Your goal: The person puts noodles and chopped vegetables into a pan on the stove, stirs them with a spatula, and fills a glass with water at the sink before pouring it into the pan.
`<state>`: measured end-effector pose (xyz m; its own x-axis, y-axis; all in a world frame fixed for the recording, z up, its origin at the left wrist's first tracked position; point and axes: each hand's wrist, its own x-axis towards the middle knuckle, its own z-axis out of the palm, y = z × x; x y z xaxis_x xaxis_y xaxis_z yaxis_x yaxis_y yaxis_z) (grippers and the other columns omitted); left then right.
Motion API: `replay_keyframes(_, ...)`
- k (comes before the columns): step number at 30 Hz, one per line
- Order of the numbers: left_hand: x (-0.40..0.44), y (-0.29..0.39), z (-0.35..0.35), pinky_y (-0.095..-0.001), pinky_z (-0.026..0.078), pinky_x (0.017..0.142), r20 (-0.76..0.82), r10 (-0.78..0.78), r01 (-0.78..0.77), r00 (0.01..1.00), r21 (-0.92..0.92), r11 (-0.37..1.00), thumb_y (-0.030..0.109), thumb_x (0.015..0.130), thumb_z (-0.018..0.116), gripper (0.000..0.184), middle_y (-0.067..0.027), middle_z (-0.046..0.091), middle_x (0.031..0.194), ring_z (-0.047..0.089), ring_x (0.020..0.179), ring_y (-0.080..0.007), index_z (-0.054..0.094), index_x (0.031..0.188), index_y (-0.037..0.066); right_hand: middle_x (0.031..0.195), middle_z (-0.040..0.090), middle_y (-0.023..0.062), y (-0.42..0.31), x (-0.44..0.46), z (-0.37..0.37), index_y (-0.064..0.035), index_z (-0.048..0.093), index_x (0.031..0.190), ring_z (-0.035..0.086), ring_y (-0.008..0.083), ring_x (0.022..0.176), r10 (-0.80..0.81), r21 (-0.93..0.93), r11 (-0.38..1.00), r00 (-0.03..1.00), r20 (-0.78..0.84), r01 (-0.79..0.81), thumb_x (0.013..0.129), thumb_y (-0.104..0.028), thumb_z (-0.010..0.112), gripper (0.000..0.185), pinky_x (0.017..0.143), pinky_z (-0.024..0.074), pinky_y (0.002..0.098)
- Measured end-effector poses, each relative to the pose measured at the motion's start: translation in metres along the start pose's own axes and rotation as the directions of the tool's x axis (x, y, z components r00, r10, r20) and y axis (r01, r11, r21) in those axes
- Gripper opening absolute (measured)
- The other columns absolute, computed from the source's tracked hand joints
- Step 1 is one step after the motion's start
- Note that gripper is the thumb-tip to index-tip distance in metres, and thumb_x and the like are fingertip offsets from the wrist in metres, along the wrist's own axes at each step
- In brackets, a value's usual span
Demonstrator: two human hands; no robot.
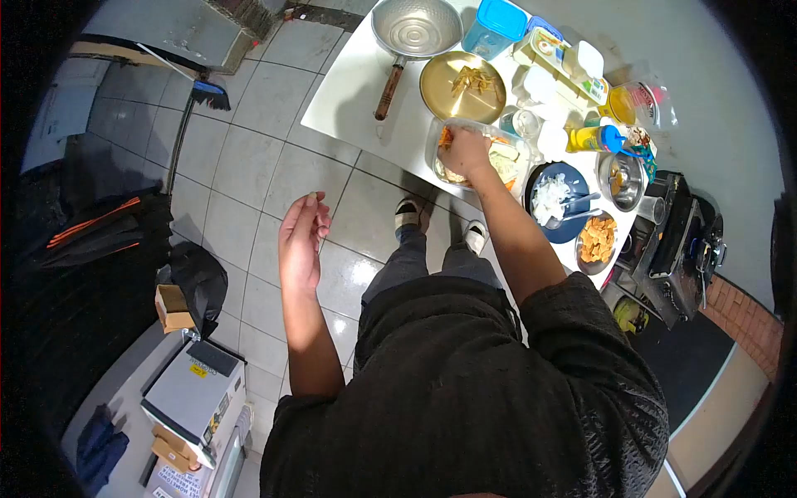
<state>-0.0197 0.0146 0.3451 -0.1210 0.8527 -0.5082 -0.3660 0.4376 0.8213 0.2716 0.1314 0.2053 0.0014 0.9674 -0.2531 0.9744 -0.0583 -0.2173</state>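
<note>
My right hand [466, 153] reaches into a clear plastic container [521, 151] at the table's near edge, its fingers bunched over some orange food [446, 139]. Pale sliced food [503, 166] lies in the same container, to the right of that hand. Whether the fingertips pinch anything is too small to tell. Off the table on the left, my left hand [305, 226] hangs above the tiled floor, touching nothing, with its fingers loosely bent and the thumb beside them. Just beyond the container sits a gold plate [440, 87] with yellowish strips [473, 80].
A pan [417, 29] stands at the table's far left. Right of the container are a dark plate [540, 178] with white pieces, a bowl of orange pieces [598, 239], a metal bowl [628, 192] and a yellow bottle [584, 139]. A blue-lidded tub [501, 18] stands behind.
</note>
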Motion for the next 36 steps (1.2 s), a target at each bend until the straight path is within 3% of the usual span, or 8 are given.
replay_keyframes(9, 0.009, -0.003, 0.025, -0.0187, 0.039, 0.063, 0.049, -0.041, 0.039, 0.998, 0.044, 0.998, 0.022, 0.096, 0.055, 0.027, -0.0002, 0.059, 0.083, 0.052, 0.072, -0.0053, 0.059, 0.110, -0.002, 0.093, 0.068, 0.0157, 0.004, 0.004, -0.006, -0.0130, 0.067, 0.102, 0.066, 0.0313, 0.090, -0.053, 0.157, 0.986, 0.999, -0.003, 0.053, 0.073, -0.035, 0.067, 0.037, 0.083, 0.0487, 0.0439)
replay_keyframes(14, 0.008, -0.001, 0.032, -0.0186, 0.040, 0.064, 0.056, -0.044, 0.041, 0.997, 0.051, 0.998, 0.020, 0.096, 0.054, 0.027, -0.0005, 0.060, 0.084, 0.053, 0.073, -0.0056, 0.059, 0.111, -0.002, 0.088, 0.069, 0.0155, 0.003, 0.013, -0.015, -0.0096, 0.070, 0.090, 0.066, 0.0311, 0.089, -0.139, 0.061, 0.989, 0.981, 0.133, 0.132, 0.077, -0.023, 0.059, 0.022, 0.082, 0.0512, 0.0408)
replay_keyframes(17, 0.008, 0.001, 0.037, -0.0220, 0.039, 0.065, 0.052, -0.046, 0.041, 0.998, 0.089, 0.995, 0.023, 0.097, 0.054, 0.029, -0.0013, 0.060, 0.085, 0.053, 0.075, -0.0087, 0.057, 0.112, -0.001, 0.082, 0.067, 0.0183, 0.016, 0.029, 0.017, -0.0067, 0.069, 0.088, 0.065, 0.0352, 0.080, -0.174, 0.137, 0.976, 0.985, 0.017, 0.170, 0.076, -0.022, 0.062, 0.021, 0.075, 0.0524, 0.0422)
replay_keyframes(24, 0.005, 0.007, 0.045, -0.0198, 0.040, 0.064, 0.056, -0.031, 0.025, 0.998, 0.111, 0.993, 0.020, 0.096, 0.054, 0.026, -0.0001, 0.060, 0.086, 0.053, 0.073, -0.0057, 0.060, 0.111, 0.000, 0.086, 0.066, 0.0217, 0.029, 0.010, -0.024, -0.0050, 0.070, 0.094, 0.065, 0.0370, 0.080, -0.302, 0.198, 0.932, 0.952, -0.039, 0.304, 0.077, -0.018, 0.063, 0.022, 0.074, 0.0510, 0.0409)
replay_keyframes(26, 0.005, 0.008, 0.049, -0.0196, 0.040, 0.064, 0.054, -0.040, 0.033, 0.998, 0.124, 0.992, 0.020, 0.096, 0.054, 0.025, 0.0000, 0.060, 0.085, 0.053, 0.073, -0.0055, 0.060, 0.110, 0.001, 0.087, 0.067, 0.0222, 0.036, -0.002, -0.040, -0.0045, 0.069, 0.100, 0.065, 0.0353, 0.078, -0.166, 0.413, 0.900, 0.985, 0.035, 0.137, 0.080, -0.023, 0.066, 0.027, 0.073, 0.0504, 0.0386)
replay_keyframes(30, 0.012, 0.005, 0.065, -0.0199, 0.040, 0.064, 0.119, -0.040, 0.025, 0.992, 0.128, 0.991, 0.021, 0.096, 0.054, 0.025, 0.0001, 0.060, 0.086, 0.053, 0.074, -0.0055, 0.060, 0.110, 0.001, 0.091, 0.069, 0.0205, 0.049, -0.033, -0.088, -0.0013, 0.069, 0.103, 0.067, 0.0295, 0.080, -0.027, 0.562, 0.826, 0.992, 0.122, -0.047, 0.082, -0.025, 0.067, 0.032, 0.073, 0.0511, 0.0360)
replay_keyframes(32, 0.015, 0.004, 0.082, -0.0207, 0.040, 0.064, 0.129, -0.063, 0.039, 0.990, 0.183, 0.982, 0.023, 0.096, 0.055, 0.026, 0.0002, 0.060, 0.086, 0.052, 0.074, -0.0059, 0.061, 0.109, 0.002, 0.080, 0.069, 0.0088, 0.066, -0.042, -0.094, 0.0023, 0.069, 0.101, 0.062, 0.0141, 0.071, -0.005, 0.745, 0.658, 0.989, 0.148, -0.108, 0.086, -0.024, 0.068, 0.030, 0.068, 0.0493, 0.0298)
replay_keyframes(36, 0.024, -0.004, 0.127, -0.0239, 0.044, 0.072, 0.258, -0.095, 0.026, 0.961, 0.258, 0.966, 0.028, 0.097, 0.054, 0.030, -0.0016, 0.060, 0.091, 0.055, 0.080, -0.0103, 0.058, 0.113, 0.003, 0.080, 0.068, 0.0016, 0.091, -0.071, -0.140, 0.0005, 0.071, 0.098, 0.058, 0.0075, 0.070, -0.042, 0.856, 0.495, 0.980, 0.192, -0.147, 0.088, -0.021, 0.068, 0.024, 0.067, 0.0481, 0.0237)
